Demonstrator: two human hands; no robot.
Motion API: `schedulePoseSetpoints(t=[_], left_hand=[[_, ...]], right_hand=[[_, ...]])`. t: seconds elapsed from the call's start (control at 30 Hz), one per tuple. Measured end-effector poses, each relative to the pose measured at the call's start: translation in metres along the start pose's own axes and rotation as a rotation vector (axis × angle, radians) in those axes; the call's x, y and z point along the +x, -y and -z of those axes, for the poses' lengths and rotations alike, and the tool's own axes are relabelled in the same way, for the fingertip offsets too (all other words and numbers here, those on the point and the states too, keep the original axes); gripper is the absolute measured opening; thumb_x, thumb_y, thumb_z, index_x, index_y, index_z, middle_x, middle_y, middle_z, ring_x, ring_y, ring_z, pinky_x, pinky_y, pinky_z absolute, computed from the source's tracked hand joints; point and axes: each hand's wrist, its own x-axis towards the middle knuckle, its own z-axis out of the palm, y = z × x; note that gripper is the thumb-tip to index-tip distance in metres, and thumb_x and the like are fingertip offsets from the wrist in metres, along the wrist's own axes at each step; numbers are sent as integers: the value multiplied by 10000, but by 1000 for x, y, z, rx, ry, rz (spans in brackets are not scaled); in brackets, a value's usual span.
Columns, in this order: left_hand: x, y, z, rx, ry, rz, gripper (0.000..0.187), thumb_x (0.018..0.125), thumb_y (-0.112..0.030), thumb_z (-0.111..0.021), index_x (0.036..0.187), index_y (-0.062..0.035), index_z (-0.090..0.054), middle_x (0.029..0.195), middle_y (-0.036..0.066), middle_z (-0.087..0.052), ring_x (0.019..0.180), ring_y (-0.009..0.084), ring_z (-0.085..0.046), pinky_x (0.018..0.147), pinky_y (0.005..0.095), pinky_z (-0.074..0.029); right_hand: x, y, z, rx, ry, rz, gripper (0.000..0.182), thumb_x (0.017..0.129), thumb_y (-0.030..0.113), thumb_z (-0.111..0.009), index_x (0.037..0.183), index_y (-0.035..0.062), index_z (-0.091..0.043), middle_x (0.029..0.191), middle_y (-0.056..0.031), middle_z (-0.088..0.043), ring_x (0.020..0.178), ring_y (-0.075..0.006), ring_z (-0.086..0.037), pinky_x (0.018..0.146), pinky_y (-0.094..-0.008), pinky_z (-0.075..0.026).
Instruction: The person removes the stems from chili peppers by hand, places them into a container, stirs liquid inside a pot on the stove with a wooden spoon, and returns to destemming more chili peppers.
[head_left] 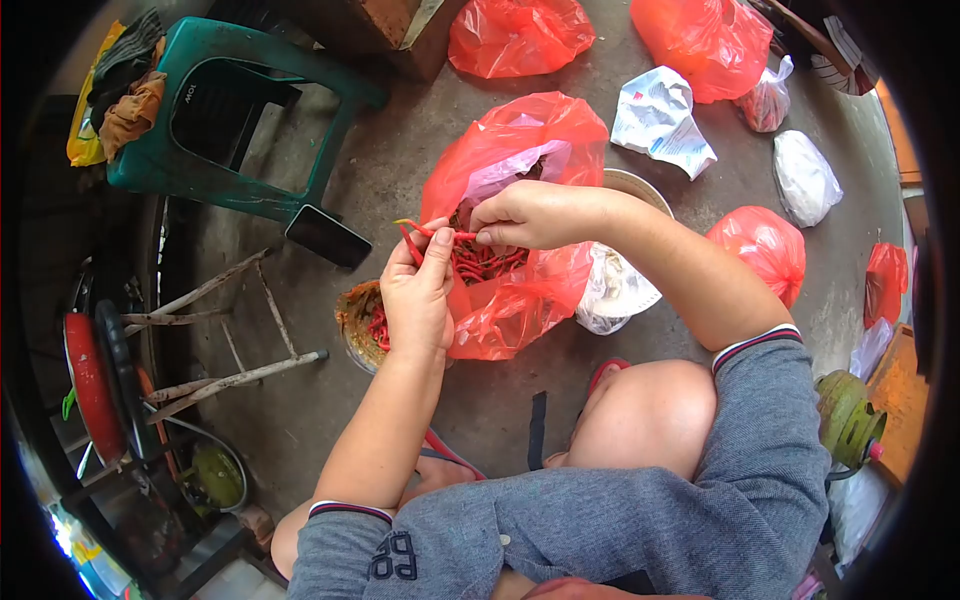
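My left hand [418, 295] pinches red chili peppers [408, 243] between thumb and fingers, one with a yellowish stem end pointing up and left. From the right, my right hand [515, 214] is closed on the tip of a chili that stretches between the two hands. Below them, an open red plastic bag [505, 325] with a paler inner bag [508, 170] holds a heap of red chilies [490, 262]. Partly behind my left wrist stands a bowl [352, 305] with more chilies in it.
A green plastic stool [335, 130] stands upper left, a dark phone [328, 237] at its edge. Red bags [520, 38] and a white bag [806, 180] lie around on the concrete floor. A crumpled printed sheet [660, 120] is upper right, a green gas cylinder [845, 415] far right.
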Motion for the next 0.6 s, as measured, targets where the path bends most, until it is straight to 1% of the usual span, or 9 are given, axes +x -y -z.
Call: schedulePoseSetpoints(t=[0.03, 0.2, 0.27, 0.33, 0.37, 0.43, 0.47, 0.57, 0.6], left_hand=[[0, 0, 1, -1, -13, -5, 181, 859, -109, -616, 1021, -37, -580, 717, -34, -533, 490, 8, -348, 409, 142, -258], [3, -4, -2, -11, -47, -12, 183, 868, -111, -604, 1026, -28, -566, 740, -19, -534, 525, 20, -378, 416, 141, -283], [6, -6, 2, -147, -34, 83, 186, 884, -115, -578, 1040, -18, -547, 792, -6, -527, 569, 31, -406, 421, 141, -311], [7, -8, 3, -236, -28, 143, 186, 891, -120, -566, 1048, -23, -538, 812, -3, -522, 583, 35, -415, 423, 141, -321], [8, -9, 4, -325, -18, 203, 187, 899, -124, -554, 1057, -28, -529, 833, 1, -517, 598, 39, -423, 425, 141, -332], [12, -10, 6, -378, -39, 219, 181, 902, -127, -548, 1057, -36, -526, 829, -1, -513, 601, 42, -427, 427, 140, -334], [16, -11, 9, -429, -58, 234, 176, 905, -131, -541, 1058, -45, -524, 825, -3, -509, 604, 45, -431, 428, 140, -336], [31, -20, 30, -403, -134, 133, 179, 899, -133, -551, 1060, -58, -532, 837, 3, -534, 640, 52, -452, 455, 137, -352], [29, -26, 32, -396, -73, 141, 180, 900, -141, -549, 1058, -54, -537, 854, 10, -550, 685, 61, -480, 501, 152, -381]], right_hand=[[1, 0, -1, 4, -8, -20, 223, 881, 212, -538, 986, 31, -615, 836, -143, -635, 777, -270, -613, 702, -360, -456], [4, -1, -2, -11, -42, 85, 210, 872, 204, -547, 976, 32, -608, 814, -138, -632, 765, -276, -609, 699, -362, -458], [7, -2, -3, -34, -46, 143, 207, 870, 202, -549, 972, 31, -606, 810, -139, -630, 764, -277, -608, 697, -364, -459], [7, -1, -2, 46, -69, 195, 201, 873, 196, -546, 961, 24, -601, 806, -130, -636, 759, -249, -617, 693, -347, -466], [7, 0, -2, 47, -68, 195, 201, 873, 196, -546, 961, 24, -601, 806, -130, -636, 759, -249, -617, 693, -347, -466], [6, 3, 0, 247, -3, 110, 199, 878, 196, -541, 952, 22, -603, 805, -119, -642, 744, -214, -622, 683, -327, -474], [6, 6, 2, 248, 0, 111, 199, 878, 196, -541, 952, 22, -603, 805, -119, -642, 744, -214, -622, 683, -327, -474], [5, 4, 8, 205, 39, 174, 195, 866, 181, -547, 961, 21, -607, 816, -111, -649, 735, -194, -628, 676, -314, -480], [6, -3, 10, 86, 82, 52, 199, 852, 168, -553, 974, 24, -612, 813, -111, -650, 743, -205, -630, 680, -320, -480]])
